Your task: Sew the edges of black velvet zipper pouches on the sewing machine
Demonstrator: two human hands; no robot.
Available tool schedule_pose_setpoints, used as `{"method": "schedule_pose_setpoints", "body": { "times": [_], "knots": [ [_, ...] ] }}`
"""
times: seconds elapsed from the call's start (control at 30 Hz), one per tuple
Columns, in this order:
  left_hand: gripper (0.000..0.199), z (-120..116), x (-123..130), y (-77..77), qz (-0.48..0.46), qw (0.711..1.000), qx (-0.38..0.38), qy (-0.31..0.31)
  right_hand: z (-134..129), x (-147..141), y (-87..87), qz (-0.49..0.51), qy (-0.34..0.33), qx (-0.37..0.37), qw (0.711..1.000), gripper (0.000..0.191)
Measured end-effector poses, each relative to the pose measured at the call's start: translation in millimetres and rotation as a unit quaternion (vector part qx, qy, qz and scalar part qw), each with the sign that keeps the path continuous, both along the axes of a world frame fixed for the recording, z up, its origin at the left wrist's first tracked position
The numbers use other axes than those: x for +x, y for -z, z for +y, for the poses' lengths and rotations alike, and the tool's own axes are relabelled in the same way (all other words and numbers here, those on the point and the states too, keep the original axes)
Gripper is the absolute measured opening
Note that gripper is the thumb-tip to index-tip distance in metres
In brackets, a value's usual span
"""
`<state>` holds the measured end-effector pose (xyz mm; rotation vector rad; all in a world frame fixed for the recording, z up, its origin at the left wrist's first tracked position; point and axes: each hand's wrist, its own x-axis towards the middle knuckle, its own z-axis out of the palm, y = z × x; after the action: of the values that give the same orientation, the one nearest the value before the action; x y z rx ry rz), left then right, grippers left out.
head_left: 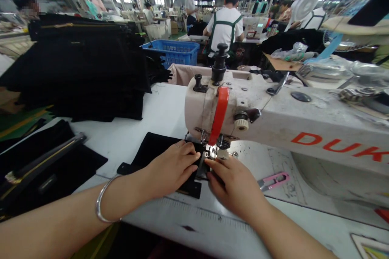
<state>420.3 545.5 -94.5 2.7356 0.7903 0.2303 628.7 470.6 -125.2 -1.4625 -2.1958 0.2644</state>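
A black fabric piece (158, 147) lies on the white sewing table, its right edge at the presser foot (209, 153) of a sewing machine (200, 109). My left hand (173, 166), with a silver bangle at the wrist, presses on this fabric just left of the foot, fingers bunched and curled. At the front right of the foot is my right hand (234, 182). Its thumb and index finger close on the fabric's edge, the index tip near the lit needle area. The needle itself is hard to make out. Pink-handled thread snips (275, 180) rest on the machine bed beside my right hand.
Black fabric panels (85, 68) are piled high at the back left. Nearer, black pieces with a zipper (45, 162) lie at the table's left. Behind the machine stands a blue plastic basket (179, 50). A person in a white shirt (226, 24) sits further back, facing away.
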Motion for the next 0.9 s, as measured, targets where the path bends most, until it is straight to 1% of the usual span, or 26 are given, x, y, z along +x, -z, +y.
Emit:
{"method": "schedule_pose_setpoints", "body": {
  "times": [0.1, 0.17, 0.23, 0.3, 0.33, 0.37, 0.43, 0.5, 0.57, 0.7, 0.8, 0.9],
  "knots": [
    [0.03, -8, 3, -2.2, 0.001, 1.0, -0.014, -0.02, -1, 3, -0.5, 0.016, -0.008, 0.002, 1.0, 0.028],
    [0.034, -21, 4, -4.0, -0.001, 0.999, -0.028, -0.035, -2, 6, -1.0, 0.023, -0.03, 0.012, 0.999, 0.025],
    [0.045, -37, 2, -3.6, -0.003, 0.999, -0.031, -0.036, -4, 11, -2.2, 0.027, -0.065, 0.021, 0.997, 0.029],
    [0.062, -52, -2, -0.3, -0.002, 1.0, -0.01, -0.02, -5, 14, -4.6, 0.029, -0.103, 0.023, 0.994, 0.034],
    [0.067, -58, -5, 2.1, -0.003, 1.0, 0.007, -0.013, -6, 15, -6.2, 0.027, -0.117, 0.021, 0.993, 0.035],
    [0.067, -62, -7, 4.8, -0.008, 1.0, 0.026, -0.011, -7, 16, -8.1, 0.022, -0.127, 0.017, 0.992, 0.035],
    [0.056, -67, -9, 10.4, -0.033, 0.998, 0.058, -0.013, -8, 15, -11.7, 0.006, -0.133, 0.006, 0.991, 0.032],
    [0.042, -68, -9, 15.4, -0.061, 0.995, 0.076, -0.008, -10, 13, -14.1, -0.009, -0.127, -0.005, 0.992, 0.029],
    [0.035, -66, -8, 19.2, -0.081, 0.993, 0.089, 0.009, -11, 12, -14.0, -0.013, -0.128, -0.015, 0.992, 0.028],
    [0.031, -60, -8, 22.4, -0.097, 0.99, 0.099, 0.038, -13, 11, -7.7, 0.014, -0.115, -0.004, 0.993, 0.03],
    [0.033, -51, -10, 22.1, -0.102, 0.991, 0.079, 0.048, -13, 10, -3.0, 0.003, -0.115, 0.02, 0.993, 0.032],
    [0.033, -39, -13, 22.4, -0.1, 0.991, 0.071, 0.06, -12, 8, -1.1, -0.009, -0.122, 0.022, 0.992, 0.031]
  ]
}}
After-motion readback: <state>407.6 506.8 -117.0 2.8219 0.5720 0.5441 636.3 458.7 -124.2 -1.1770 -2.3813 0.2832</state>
